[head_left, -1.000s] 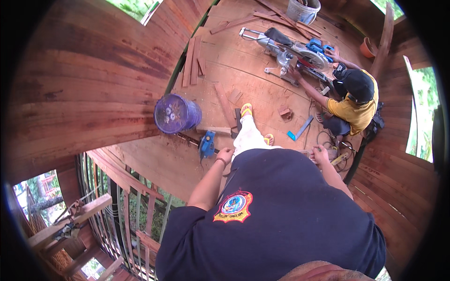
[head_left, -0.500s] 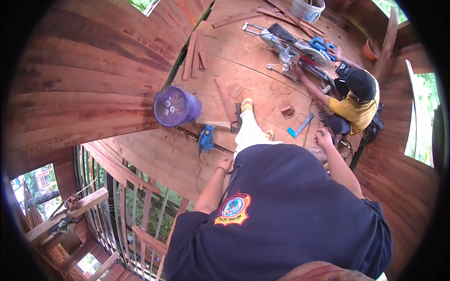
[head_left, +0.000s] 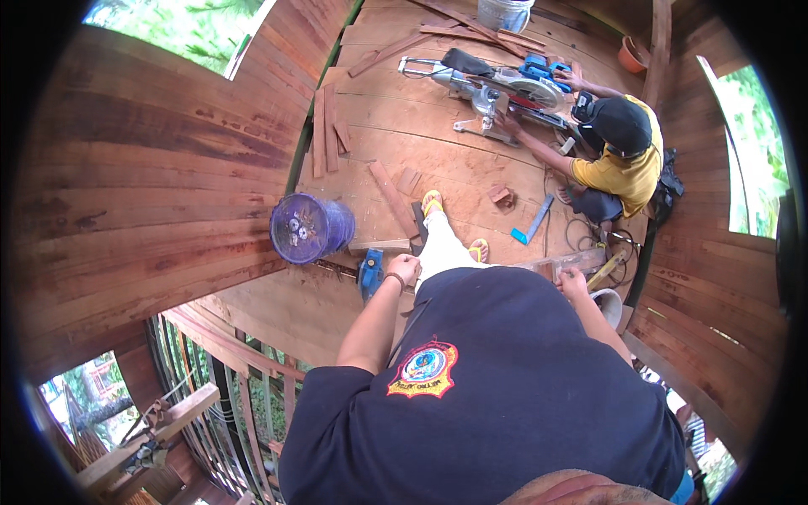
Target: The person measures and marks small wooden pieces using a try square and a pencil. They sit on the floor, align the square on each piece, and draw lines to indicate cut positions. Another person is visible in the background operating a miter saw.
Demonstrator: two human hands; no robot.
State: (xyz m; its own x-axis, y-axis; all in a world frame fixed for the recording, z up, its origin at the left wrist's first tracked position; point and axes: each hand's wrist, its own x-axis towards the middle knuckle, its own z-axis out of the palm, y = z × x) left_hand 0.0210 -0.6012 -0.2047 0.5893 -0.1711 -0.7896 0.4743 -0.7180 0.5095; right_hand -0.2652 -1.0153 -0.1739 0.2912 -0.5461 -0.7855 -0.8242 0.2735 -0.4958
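My left hand [head_left: 405, 268] is curled beside my thigh, just right of a blue power tool [head_left: 369, 276] on the floor, with a gap between them in the picture. My right hand [head_left: 572, 283] is also closed, out in front of my right side; in the picture it overlaps the end of a board lying below. Whatever either hand may hold is hidden. Ahead, a co-worker in a yellow shirt [head_left: 624, 177] squats at a sliding mitre saw [head_left: 505, 93], one hand on its blue handle and the other at a wood piece by the blade.
A purple bucket [head_left: 337, 229] stands at the left by the plank wall. A try square [head_left: 539, 220] with a turquoise stock, a small wood block [head_left: 502, 199] and loose boards [head_left: 392, 199] lie on the sawdust-strewn floor. Railing bars [head_left: 246, 383] run at lower left.
The view has shifted, so the saw and co-worker sit higher and further left. My left hand has come nearer the blue tool in the picture; my right hand appears lower.
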